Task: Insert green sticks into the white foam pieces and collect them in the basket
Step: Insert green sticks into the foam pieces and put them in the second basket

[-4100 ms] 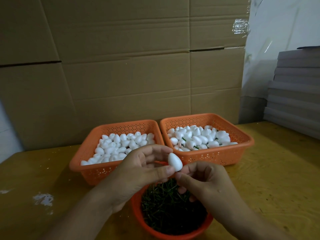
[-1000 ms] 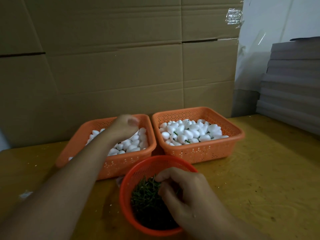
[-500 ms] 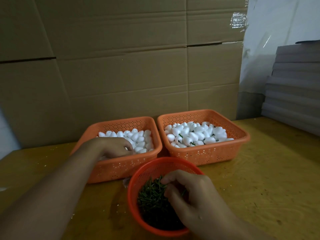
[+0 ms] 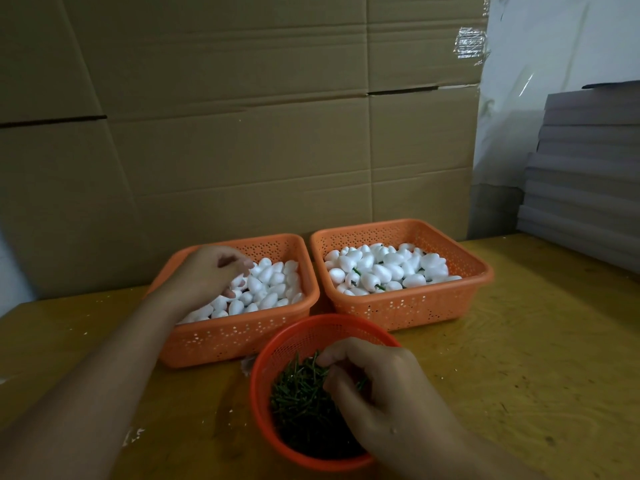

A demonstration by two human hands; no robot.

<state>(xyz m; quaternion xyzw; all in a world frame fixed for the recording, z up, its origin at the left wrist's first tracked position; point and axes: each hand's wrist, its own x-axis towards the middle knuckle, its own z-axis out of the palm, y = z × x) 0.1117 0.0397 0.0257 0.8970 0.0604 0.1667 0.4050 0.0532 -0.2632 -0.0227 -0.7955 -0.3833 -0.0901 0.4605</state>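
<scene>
Left hand (image 4: 207,271), centre-left of frame: fingers curled over plain foam pieces (image 4: 270,289) in the left basket (image 4: 239,336); whether it grips one cannot be told. Lower centre: right hand (image 4: 384,393) pinches green sticks (image 4: 298,393) in the round bowl (image 4: 263,403). Centre-right: right basket (image 4: 408,306) holds stuck pieces (image 4: 388,268).

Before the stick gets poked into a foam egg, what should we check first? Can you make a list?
1. Left hand has one foam piece from the left basket: cannot tell, fingers curl among them.
2. Right hand pinches one green stick in the round basket: cannot tell, fingertips hide it.
3. Green sticks left: ok, plenty.
4. Right basket has room for finished pieces: ok.
5. Baskets sit flat on the table: ok.
</scene>
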